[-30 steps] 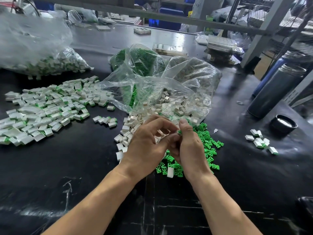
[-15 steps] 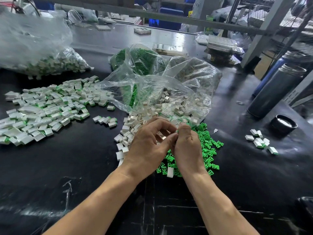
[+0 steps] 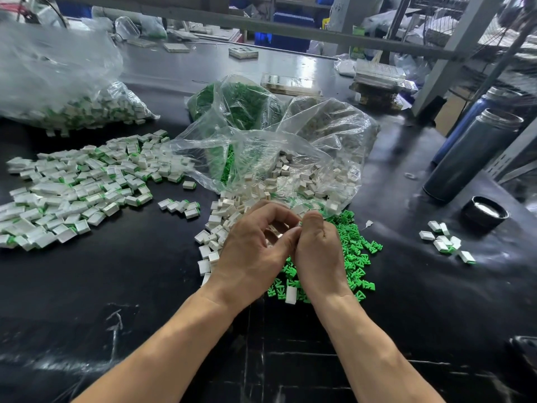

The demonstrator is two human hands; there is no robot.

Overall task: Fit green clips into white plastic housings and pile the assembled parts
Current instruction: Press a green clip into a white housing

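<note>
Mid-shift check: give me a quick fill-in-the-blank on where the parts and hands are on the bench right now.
1. The big pile of assembled white-and-green parts lies to the ____ of both hands.
2. The loose green plastic clips lie on the black table partly under the ____ hand.
3. The loose white plastic housings spill from a clear ____ bag.
4. The left hand and right hand meet with fingertips ____.

Missing words: left; right; plastic; touching

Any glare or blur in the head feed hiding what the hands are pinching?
Head view: sharp at the centre; left hand and right hand cover the pinched part; glare streaks the clear bag and black table; edges bend and smear, as at the flask.
</note>
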